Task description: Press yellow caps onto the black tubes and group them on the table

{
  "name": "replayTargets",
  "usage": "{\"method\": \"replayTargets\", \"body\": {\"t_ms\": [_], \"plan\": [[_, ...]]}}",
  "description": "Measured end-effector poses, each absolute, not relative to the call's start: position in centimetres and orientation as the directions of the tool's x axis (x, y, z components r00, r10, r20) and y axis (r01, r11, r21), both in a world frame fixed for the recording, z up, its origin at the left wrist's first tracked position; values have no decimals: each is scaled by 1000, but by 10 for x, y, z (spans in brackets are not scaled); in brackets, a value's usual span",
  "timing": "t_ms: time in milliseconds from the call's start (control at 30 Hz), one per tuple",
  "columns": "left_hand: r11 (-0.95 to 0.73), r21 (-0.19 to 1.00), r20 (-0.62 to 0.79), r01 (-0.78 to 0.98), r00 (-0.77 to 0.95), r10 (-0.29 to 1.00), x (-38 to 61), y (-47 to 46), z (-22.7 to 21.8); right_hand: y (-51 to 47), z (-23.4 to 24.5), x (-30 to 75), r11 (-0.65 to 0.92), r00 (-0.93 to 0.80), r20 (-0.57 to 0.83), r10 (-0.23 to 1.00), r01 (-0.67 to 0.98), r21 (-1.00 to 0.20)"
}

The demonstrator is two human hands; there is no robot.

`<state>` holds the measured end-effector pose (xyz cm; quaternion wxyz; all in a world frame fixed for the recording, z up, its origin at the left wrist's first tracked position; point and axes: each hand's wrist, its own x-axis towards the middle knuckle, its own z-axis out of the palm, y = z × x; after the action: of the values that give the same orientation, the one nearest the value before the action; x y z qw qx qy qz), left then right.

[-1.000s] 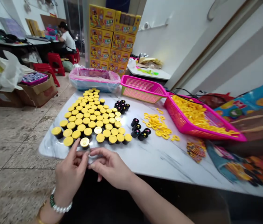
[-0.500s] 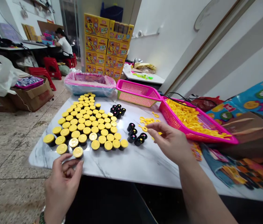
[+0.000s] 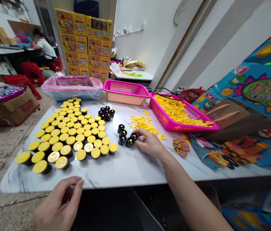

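My right hand (image 3: pixel 148 142) has its fingertips on a small black cup (image 3: pixel 133 136) with coloured bits inside, in a small group of open black cups (image 3: pixel 122 139). Near the table's front edge, my left hand (image 3: pixel 59 200) is closed, thumb and index tip together, and nothing shows in it. Just beyond it stands a yellow-lidded black cup (image 3: pixel 62 163), apart from the fingers. Many more yellow-lidded cups (image 3: pixel 72 131) fill the table's left side. Loose yellow ring-ended plastic pieces (image 3: pixel 142 123) lie behind my right hand.
A pink basket (image 3: pixel 185 126) of yellow pieces stands at the right, with a pink-and-green basket (image 3: pixel 127 98) and a plastic-lined basket (image 3: pixel 72 94) along the back. More black cups (image 3: pixel 106 113) stand mid-table. Printed packets (image 3: pixel 181 147) lie right. A person (image 3: pixel 45 46) sits far left.
My left hand has come away from the yellow-lidded cup toward the table edge. My right hand has moved from the loose yellow pieces to a black cup. The view has swung right.
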<state>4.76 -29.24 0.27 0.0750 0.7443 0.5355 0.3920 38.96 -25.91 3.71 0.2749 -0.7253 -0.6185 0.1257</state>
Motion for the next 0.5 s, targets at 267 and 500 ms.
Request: {"method": "replayTargets", "body": {"t_ms": [267, 500], "plan": [[-763, 533, 532, 365, 556, 638, 96, -284, 12, -312, 48, 381, -219, 296, 67, 953, 823, -524], [-725, 584, 414, 365, 634, 653, 153, -273, 14, -327, 50, 326, 4, 36, 47, 998, 753, -658]]}}
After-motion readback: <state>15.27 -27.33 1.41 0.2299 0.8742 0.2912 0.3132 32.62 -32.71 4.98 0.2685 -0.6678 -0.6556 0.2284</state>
